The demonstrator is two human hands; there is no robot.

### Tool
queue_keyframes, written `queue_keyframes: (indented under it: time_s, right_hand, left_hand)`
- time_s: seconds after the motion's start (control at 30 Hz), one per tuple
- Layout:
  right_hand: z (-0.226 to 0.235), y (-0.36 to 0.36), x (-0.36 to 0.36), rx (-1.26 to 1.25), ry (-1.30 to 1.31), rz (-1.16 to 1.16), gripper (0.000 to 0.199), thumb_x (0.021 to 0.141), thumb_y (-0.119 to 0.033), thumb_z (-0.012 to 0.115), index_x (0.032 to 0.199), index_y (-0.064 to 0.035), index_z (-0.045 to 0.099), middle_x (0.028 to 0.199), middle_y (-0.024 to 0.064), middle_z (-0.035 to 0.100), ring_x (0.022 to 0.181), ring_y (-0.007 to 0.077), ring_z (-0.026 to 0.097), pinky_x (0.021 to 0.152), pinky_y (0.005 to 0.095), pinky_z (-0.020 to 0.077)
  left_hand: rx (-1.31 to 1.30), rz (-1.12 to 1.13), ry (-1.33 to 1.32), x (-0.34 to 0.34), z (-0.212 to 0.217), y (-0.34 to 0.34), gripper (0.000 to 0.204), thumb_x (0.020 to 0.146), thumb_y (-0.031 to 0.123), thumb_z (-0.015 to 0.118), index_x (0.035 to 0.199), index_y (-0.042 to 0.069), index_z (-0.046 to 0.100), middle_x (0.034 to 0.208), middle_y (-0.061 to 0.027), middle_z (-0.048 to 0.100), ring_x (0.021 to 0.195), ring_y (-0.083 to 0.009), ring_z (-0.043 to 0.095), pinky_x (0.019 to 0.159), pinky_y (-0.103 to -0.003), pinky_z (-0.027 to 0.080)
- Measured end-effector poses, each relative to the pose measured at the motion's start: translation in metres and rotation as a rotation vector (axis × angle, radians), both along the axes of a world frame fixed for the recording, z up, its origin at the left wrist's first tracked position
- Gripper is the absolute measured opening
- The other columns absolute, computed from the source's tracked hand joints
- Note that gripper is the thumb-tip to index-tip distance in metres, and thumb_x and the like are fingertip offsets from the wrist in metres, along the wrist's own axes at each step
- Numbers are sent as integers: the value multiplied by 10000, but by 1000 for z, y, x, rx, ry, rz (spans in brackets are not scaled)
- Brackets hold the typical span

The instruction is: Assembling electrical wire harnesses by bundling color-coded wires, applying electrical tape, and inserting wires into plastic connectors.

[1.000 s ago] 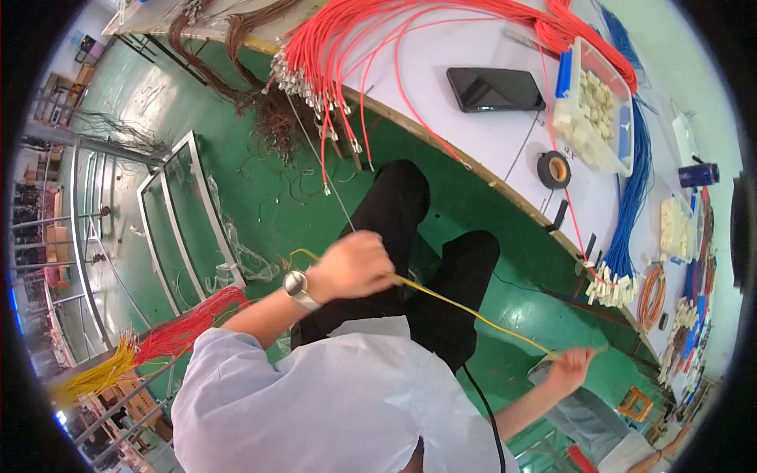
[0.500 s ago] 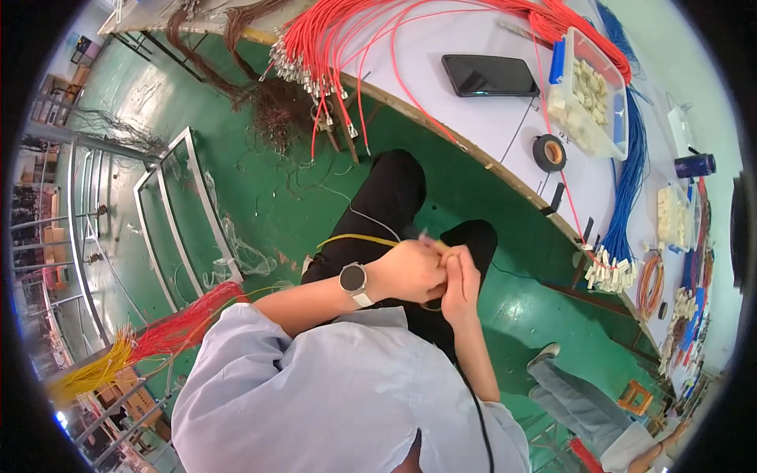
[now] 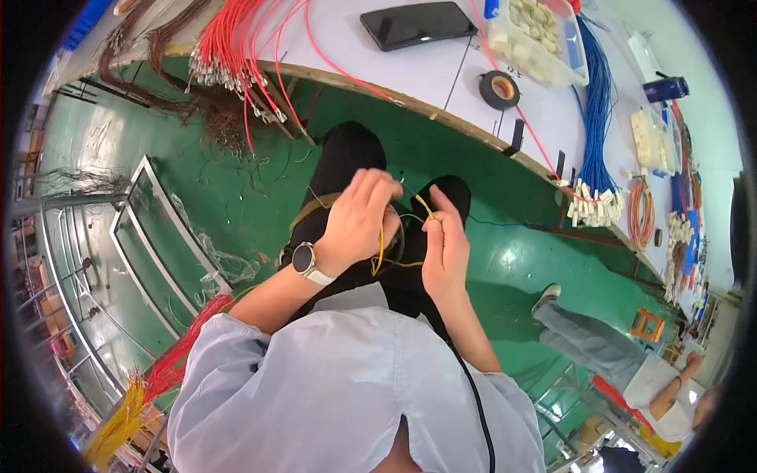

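Observation:
My right hand [image 3: 446,256] pinches a thin yellow wire [image 3: 424,205] between thumb and fingers, and a short end sticks out toward the left. My left hand [image 3: 359,217], with a watch [image 3: 303,258] on its wrist, is a little apart from it over my lap. Its fingers are bent and pressed together, the tips slightly blurred. A loop of yellow wire hangs from beneath the left hand, so its grip on the wire is partly hidden. More wire runs across my black trousers [image 3: 347,154].
Ahead stands a white-topped table [image 3: 430,75] with a phone [image 3: 418,25], black tape [image 3: 499,90], a bin of connectors [image 3: 574,69], red wires [image 3: 225,39] and blue wires [image 3: 597,134]. A metal frame [image 3: 162,252] bears red and yellow wires at left. Another person [image 3: 583,339] is at lower right.
My hands, clasped together before, have moved apart, and the yellow wire now shows between them. The left hand has shifted left and forward. The whole view has turned slightly.

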State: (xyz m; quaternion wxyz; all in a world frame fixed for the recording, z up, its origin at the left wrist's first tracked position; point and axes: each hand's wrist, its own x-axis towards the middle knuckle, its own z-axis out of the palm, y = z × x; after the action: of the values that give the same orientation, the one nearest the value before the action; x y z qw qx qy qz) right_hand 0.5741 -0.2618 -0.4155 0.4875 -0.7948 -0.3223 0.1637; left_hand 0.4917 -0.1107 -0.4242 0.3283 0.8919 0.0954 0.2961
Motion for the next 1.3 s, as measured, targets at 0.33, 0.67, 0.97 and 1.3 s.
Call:
queue_keyframes:
  time_s: [0.33, 0.67, 0.97, 1.3]
  right_hand:
    - [-2, 16, -22, 136, 779, 6, 218, 1028, -197, 400, 899, -56, 505, 634, -9, 454, 525, 48, 397, 475, 195, 329]
    - [-51, -238, 146, -88, -478, -720, 249, 989, -233, 472, 879, -43, 591, 752, 19, 586, 614, 162, 502, 564, 292, 427]
    - [-7, -54, 39, 190, -543, -161, 272, 1014, -171, 362, 929, 23, 533, 1066, 205, 628, 1037, 346, 594, 895, 418, 444]
    - [-27, 28, 5, -51, 222, 182, 166, 996, -121, 438, 852, -44, 470, 682, -23, 409, 575, 49, 348, 502, 218, 289]
  left_hand:
    - [-59, -29, 213, 5, -1, 11, 299, 674, -39, 546, 969, 14, 553, 1054, -140, 569, 986, -334, 562, 826, -407, 491]
    - [-898, -187, 751, -152, -13, 128, 146, 851, 121, 640, 896, -13, 673, 748, 13, 601, 675, -40, 485, 587, -217, 401]
    - [-528, 7, 353, -76, -1, 41, 162, 899, 194, 595, 935, 48, 655, 826, -164, 652, 746, -334, 641, 665, -399, 514]
    - [-529, 219, 216, -135, -51, 13, 281, 822, 124, 690, 1075, 39, 601, 1045, -137, 586, 1017, -318, 563, 899, -395, 465]
